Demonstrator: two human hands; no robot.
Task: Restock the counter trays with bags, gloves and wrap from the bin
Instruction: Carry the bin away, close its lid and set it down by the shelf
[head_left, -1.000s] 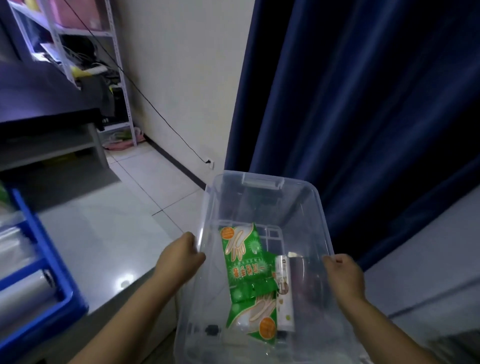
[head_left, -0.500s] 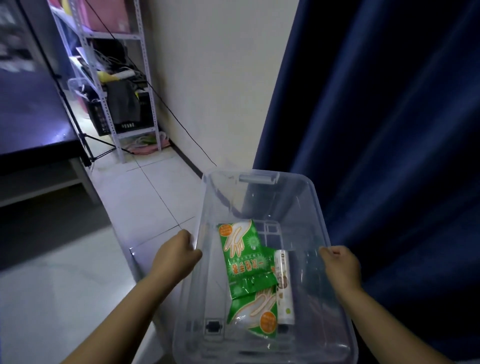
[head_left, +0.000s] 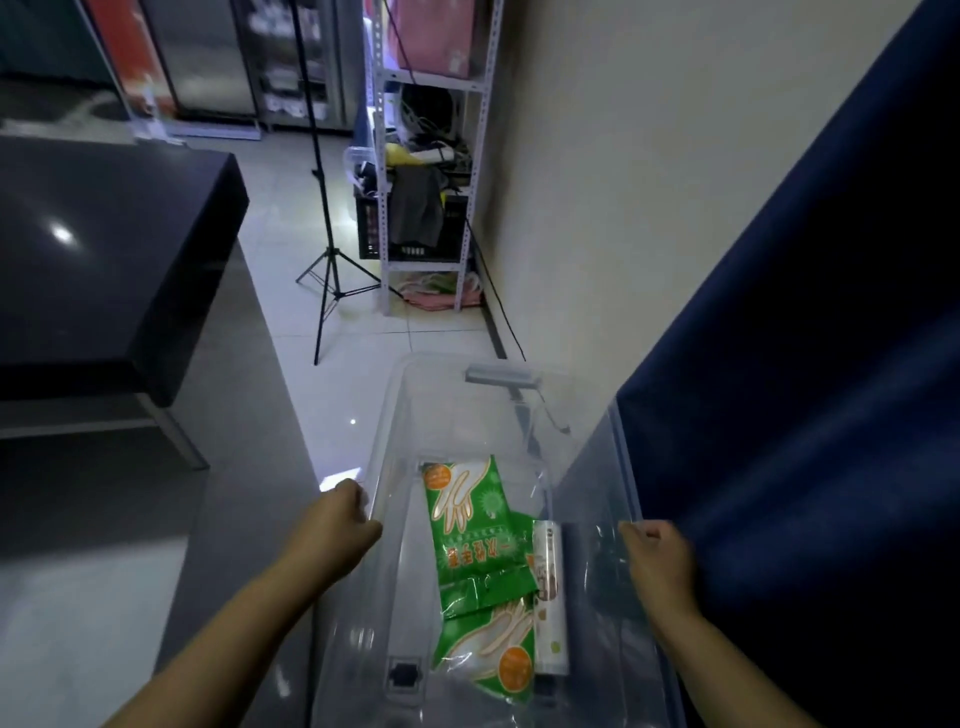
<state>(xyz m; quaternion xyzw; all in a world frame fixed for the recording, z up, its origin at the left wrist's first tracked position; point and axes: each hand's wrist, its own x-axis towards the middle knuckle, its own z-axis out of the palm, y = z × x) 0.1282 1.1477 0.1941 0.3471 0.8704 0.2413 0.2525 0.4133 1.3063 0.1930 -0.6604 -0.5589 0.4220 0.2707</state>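
Between the fingers of both hands sits the clear bin; the left hand grips its left rim, the right hand its right rim; green glove packets and a white roll lie inside.

Crowding the right side of the bin with a curtain; blocking the far aisle with a tripod and shelf rack; leaving open floor between counter and wall.

Clear plastic bin, glossy green packets (floor tiles shiny too).
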